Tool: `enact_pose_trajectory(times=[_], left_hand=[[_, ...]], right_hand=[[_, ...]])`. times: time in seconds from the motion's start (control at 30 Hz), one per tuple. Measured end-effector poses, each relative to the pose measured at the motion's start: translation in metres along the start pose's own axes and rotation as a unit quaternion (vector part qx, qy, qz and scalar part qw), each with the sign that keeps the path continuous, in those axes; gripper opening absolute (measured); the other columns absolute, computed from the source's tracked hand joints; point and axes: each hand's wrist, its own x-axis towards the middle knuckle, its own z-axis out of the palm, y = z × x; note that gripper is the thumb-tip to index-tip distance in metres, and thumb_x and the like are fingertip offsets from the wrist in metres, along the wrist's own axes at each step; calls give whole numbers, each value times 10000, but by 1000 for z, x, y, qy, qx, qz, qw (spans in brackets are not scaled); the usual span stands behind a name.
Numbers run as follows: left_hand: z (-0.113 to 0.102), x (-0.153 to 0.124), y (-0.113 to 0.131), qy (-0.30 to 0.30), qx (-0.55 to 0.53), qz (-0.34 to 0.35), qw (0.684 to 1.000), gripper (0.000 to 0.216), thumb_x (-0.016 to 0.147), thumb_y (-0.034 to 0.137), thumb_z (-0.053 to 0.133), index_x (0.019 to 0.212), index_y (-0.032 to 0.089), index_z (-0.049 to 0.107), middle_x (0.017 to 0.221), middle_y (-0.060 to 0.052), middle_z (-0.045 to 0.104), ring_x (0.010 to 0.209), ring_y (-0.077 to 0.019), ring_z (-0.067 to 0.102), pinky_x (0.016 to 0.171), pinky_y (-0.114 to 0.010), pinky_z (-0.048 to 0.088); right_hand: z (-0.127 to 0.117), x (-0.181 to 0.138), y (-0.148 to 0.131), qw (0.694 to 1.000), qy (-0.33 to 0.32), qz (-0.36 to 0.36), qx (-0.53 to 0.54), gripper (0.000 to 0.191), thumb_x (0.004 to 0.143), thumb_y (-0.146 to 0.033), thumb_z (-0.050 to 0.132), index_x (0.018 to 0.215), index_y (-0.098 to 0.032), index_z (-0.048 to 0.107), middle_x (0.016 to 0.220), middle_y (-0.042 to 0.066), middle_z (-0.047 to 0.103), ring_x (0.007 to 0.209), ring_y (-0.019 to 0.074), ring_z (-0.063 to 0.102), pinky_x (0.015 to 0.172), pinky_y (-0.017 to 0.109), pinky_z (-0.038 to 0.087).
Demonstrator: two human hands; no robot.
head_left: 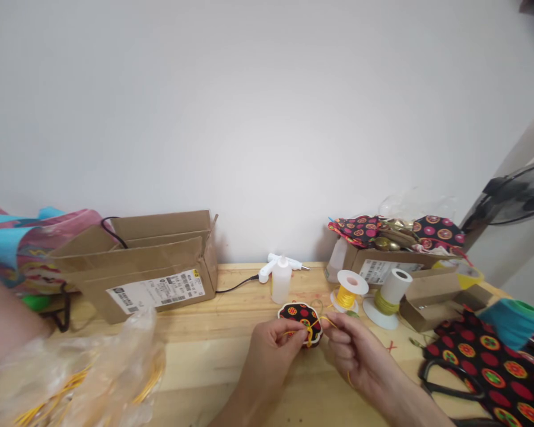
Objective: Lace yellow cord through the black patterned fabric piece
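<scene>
In the head view, a small dark patterned fabric piece with a pale scalloped edge lies on the wooden table between my hands. A yellow cord runs across it in a loop. My left hand pinches one part of the cord over the fabric piece. Just to the right, my right hand pinches the other end of the cord between thumb and finger. Behind my right hand stands a spool of yellow cord.
Behind the fabric piece are a white bottle and a corded white tool. Cardboard boxes stand left and right. An olive cord spool, black scissors and patterned cloth lie right; plastic bags lie left.
</scene>
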Motion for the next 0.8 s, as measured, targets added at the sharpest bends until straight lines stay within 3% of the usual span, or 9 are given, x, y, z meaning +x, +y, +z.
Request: enact_pose_trajectory(times=[0.07,0.13,0.27,0.33,0.43,0.57,0.67,0.8], left_hand=[[0,0,-2,7,25,3,1000,205,660,285,557,651,115,672,379,36,496,371,-76,392,378,-178,269],[1,0,-4,-1,14,13,1000,198,666,277,551,659,122,674,442,15,546,414,-88,427,402,-183,292],[1,-1,-4,-25,-36,23,999,176,668,246,550,670,131,683,625,-46,657,579,-146,540,529,-212,389],[0,-2,-2,-40,-48,20,998,173,669,223,543,685,132,690,644,-52,670,609,-160,556,557,-223,403],[-2,-2,2,-50,-60,16,997,169,663,180,532,678,132,694,634,-43,670,613,-163,561,563,-225,406],[-2,-2,4,-69,-76,12,995,179,673,176,520,683,128,692,617,-35,662,610,-163,564,566,-227,411],[-2,-2,3,-69,-74,14,995,182,684,202,521,697,126,686,630,-39,658,631,-166,564,586,-234,415],[-1,-2,3,-53,-68,11,996,176,693,215,518,627,121,651,596,-23,625,613,-149,548,585,-226,410]], right_hand=[[2,-1,-1,999,-7,13,30,209,592,-299,636,616,-130,516,416,-119,190,339,2,75,294,122,54],[5,-3,1,1000,-3,-10,7,182,619,-284,619,693,-137,542,387,-124,197,330,5,75,296,122,61],[9,-3,8,981,17,-94,-168,224,676,-285,565,846,-139,559,365,-115,244,320,18,133,310,141,86],[11,-3,12,941,33,-150,-301,237,679,-296,555,854,-136,570,375,-108,250,332,29,173,324,153,113],[12,-3,15,841,52,-247,-478,217,701,-277,519,862,-152,593,404,-90,271,372,53,239,362,171,183],[10,-5,14,725,58,-316,-610,196,732,-229,461,864,-190,601,454,-47,440,413,86,359,408,194,268],[8,-6,12,674,67,-334,-655,191,736,-208,458,865,-209,600,585,-4,575,450,103,432,442,205,321],[7,-7,9,636,77,-353,-682,135,739,-219,479,758,-204,612,619,15,575,515,120,479,478,213,354]])
